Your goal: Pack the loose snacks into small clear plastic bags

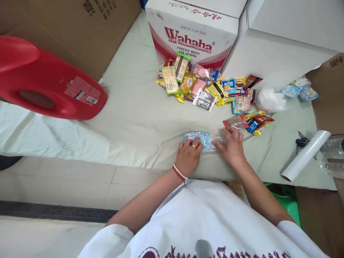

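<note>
A light blue snack packet (205, 139) lies on the cloth-covered table near its front edge, and clear plastic (216, 139) extends from its right side. My left hand (189, 154) is closed over the packet, fingers bent and pressing on it. On the right, the thumb of my right hand (233, 147) touches the clear plastic; its thumb and fingers are apart. Just beyond my right fingertips lies a red-edged packet (236, 122), beside a small group of colourful snack packets (258, 123). The undersides of both hands are hidden.
A heap of wrapped snacks (188, 80) lies against a Wahaha carton (193, 39). To its right are a crumpled clear bag (271, 99) and blue packets (298, 89). A red jug (53, 82) stands left; a white roll (306, 156) and scissors (302, 141) lie right.
</note>
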Demonstrator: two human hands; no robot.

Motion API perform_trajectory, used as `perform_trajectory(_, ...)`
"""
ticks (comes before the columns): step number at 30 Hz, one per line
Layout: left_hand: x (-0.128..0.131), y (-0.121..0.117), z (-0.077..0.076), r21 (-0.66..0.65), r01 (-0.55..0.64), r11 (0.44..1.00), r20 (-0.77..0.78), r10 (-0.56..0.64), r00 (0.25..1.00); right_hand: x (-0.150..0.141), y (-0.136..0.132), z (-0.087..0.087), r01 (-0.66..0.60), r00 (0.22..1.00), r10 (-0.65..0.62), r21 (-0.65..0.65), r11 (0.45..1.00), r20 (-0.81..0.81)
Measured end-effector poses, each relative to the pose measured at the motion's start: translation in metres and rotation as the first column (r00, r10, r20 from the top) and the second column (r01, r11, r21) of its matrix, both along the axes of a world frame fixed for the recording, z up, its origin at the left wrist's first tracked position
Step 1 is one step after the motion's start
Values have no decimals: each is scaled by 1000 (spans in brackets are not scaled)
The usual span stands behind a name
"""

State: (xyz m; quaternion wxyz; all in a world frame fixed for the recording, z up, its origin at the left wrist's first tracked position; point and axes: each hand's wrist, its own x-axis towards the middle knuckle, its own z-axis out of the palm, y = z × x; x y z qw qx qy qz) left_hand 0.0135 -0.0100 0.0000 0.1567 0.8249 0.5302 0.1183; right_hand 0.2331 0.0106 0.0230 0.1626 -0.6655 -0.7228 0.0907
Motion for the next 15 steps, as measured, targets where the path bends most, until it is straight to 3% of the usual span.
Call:
perform_trajectory(3,2,-4,1,41,-3,999,-46,4,999,2,4,5,-10,1000,9,-104,994,-9)
perform_trajectory(6,7,-4,2,64,18,998,-67,-13,998,-16,10,20,-24,998,14,-179,984,-58)
perform_trajectory(9,9,-1,2,37,18,999,-54,-16,998,-48,22,29,-188,980,165,-251,949,-108)
perform_trajectory(13,-11,6,5,-101,14,995,111,-2,994,-79,35,14,-353,936,331,-322,878,-122)
perform_trajectory(15,-29,9,5,-119,-119,986,227,144,963,-83,33,2,-395,918,376,-316,862,-122)
